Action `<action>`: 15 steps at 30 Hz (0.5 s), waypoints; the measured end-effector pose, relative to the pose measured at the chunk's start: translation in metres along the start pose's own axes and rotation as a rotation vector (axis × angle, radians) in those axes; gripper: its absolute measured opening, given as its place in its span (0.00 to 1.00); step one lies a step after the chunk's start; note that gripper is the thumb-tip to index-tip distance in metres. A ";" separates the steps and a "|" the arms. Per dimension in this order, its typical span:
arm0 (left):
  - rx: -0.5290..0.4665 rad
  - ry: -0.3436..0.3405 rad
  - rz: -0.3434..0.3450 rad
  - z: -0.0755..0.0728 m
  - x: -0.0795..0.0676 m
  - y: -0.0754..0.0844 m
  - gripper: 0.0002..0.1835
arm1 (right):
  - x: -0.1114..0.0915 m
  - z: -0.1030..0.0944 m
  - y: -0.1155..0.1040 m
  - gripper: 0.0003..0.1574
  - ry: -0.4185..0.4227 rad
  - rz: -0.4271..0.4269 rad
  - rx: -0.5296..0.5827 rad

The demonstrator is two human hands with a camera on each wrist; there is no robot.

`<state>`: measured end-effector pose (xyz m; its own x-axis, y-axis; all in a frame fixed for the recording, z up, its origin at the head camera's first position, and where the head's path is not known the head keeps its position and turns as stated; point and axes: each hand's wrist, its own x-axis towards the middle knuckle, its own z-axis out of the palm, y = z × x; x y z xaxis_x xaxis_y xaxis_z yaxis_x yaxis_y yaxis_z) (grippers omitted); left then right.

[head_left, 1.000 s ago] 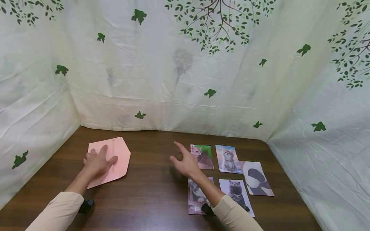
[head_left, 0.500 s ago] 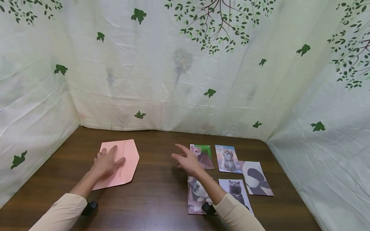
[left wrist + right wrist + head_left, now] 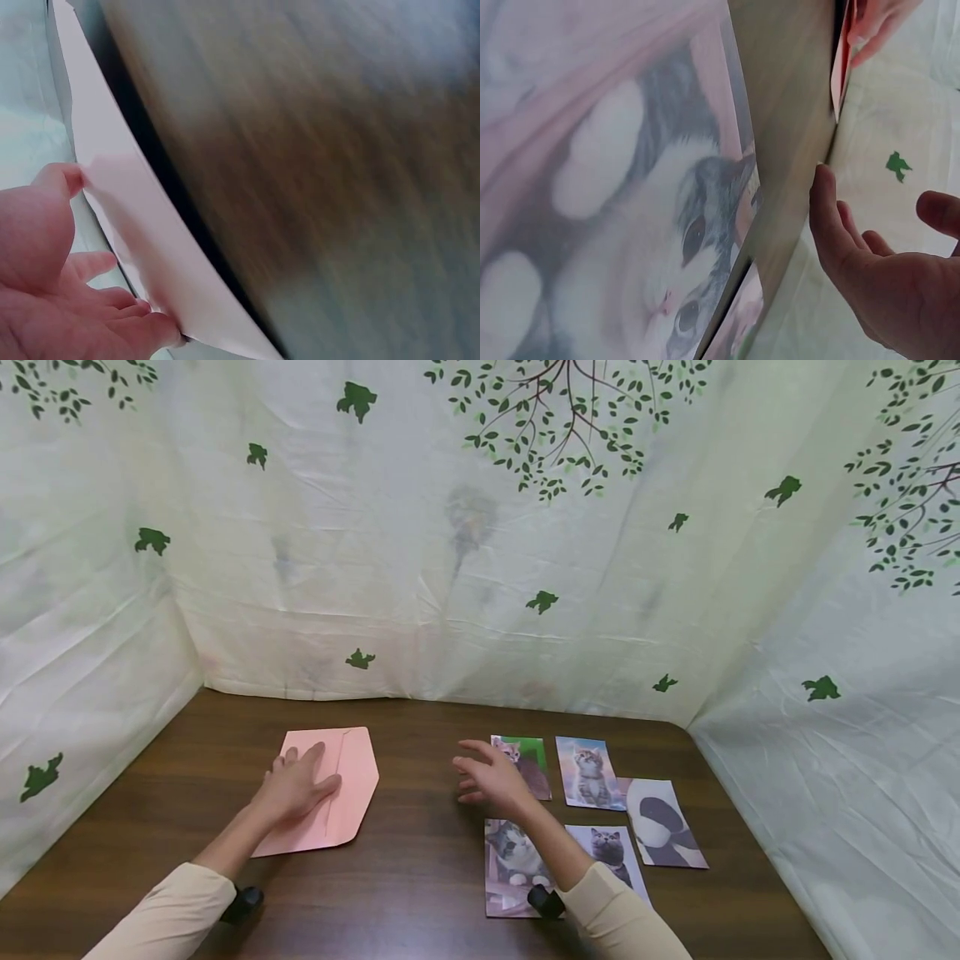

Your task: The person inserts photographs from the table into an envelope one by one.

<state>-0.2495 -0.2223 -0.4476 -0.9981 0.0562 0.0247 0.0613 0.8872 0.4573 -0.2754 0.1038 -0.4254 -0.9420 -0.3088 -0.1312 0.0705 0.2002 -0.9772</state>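
A pink envelope (image 3: 352,785) lies on the left part of the table, its pointed flap side toward the right. My left hand (image 3: 292,789) rests on it with fingers spread, and the left wrist view has thumb and fingertips touching the pink paper (image 3: 142,217). My right hand (image 3: 495,781) hovers over the table with loosely bent fingers and holds nothing. It partly covers a kitten picture card with a green background (image 3: 534,768). Below the right wrist lies a card of a grey-and-white cat (image 3: 513,860), which looms large in the right wrist view.
On the right lie a card of a tabby kitten on a pale blue ground (image 3: 588,772), a grey cat card (image 3: 609,852) partly under the right sleeve, and a grey-and-white card (image 3: 663,822). A leaf-patterned curtain (image 3: 420,568) encloses the wooden table (image 3: 420,893).
My left hand has slid the envelope to the right across the table. My right hand has shifted slightly right and down, its fingers bending a little more. The cards stay put.
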 end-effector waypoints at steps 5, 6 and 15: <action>-0.003 -0.014 0.002 0.000 0.000 0.007 0.38 | -0.002 -0.004 -0.001 0.33 0.000 -0.014 0.008; -0.001 -0.017 0.002 0.000 0.001 0.008 0.38 | -0.002 -0.006 -0.001 0.33 0.001 -0.017 0.009; 0.019 0.007 0.044 0.005 0.002 0.014 0.34 | -0.007 -0.022 -0.004 0.32 0.031 -0.015 -0.012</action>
<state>-0.2501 -0.2075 -0.4458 -0.9945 0.0918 0.0503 0.1046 0.8926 0.4386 -0.2765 0.1251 -0.4169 -0.9527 -0.2829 -0.1112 0.0525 0.2072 -0.9769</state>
